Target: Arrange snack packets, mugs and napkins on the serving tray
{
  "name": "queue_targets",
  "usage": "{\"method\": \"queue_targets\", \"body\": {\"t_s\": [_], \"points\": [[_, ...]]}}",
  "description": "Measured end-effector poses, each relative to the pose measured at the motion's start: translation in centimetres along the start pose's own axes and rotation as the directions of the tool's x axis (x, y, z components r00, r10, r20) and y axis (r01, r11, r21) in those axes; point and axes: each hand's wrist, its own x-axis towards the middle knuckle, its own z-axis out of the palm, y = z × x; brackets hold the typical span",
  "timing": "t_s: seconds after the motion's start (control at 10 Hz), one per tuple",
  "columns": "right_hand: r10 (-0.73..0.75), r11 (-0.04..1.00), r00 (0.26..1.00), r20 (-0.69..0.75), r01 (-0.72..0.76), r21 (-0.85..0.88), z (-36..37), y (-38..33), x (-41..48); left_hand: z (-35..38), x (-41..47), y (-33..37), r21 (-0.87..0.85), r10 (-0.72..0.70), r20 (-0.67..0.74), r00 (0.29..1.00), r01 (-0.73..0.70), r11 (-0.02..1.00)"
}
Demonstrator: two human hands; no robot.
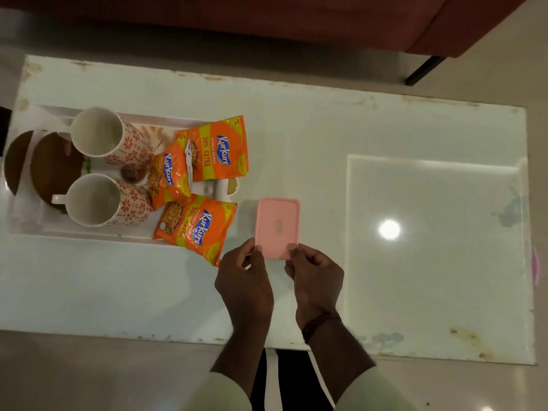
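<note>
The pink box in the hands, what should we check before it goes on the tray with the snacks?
1. Both hands hold the pink box: ok, left hand and right hand pinch its near edge.
2. Lid closed: ok, it looks shut.
3. Napkins inside: cannot tell.
4. Free space on the tray: not ok, two mugs and three snack packets crowd it.
5. Packets fully on the tray: not ok, the nearest one overhangs the rim.
</note>
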Motion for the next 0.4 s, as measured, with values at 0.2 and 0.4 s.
{"method": "queue_targets", "body": {"t_s": [0.2,0.4], "points": [[0.018,1.000,0.999,-0.040,-0.018,-0.005,0.3,-0.6,-0.9,-0.4,-0.1,0.5,0.026,0.031,0.016,0.999,-0.032,0.999],[0.152,0.988,0.987,0.043,-0.151,-0.033,-1.2,-3.7,-3.5,-3.4,-1.1,2.6,0.070,0.013,0.057,0.998,-0.017,0.997]]}}
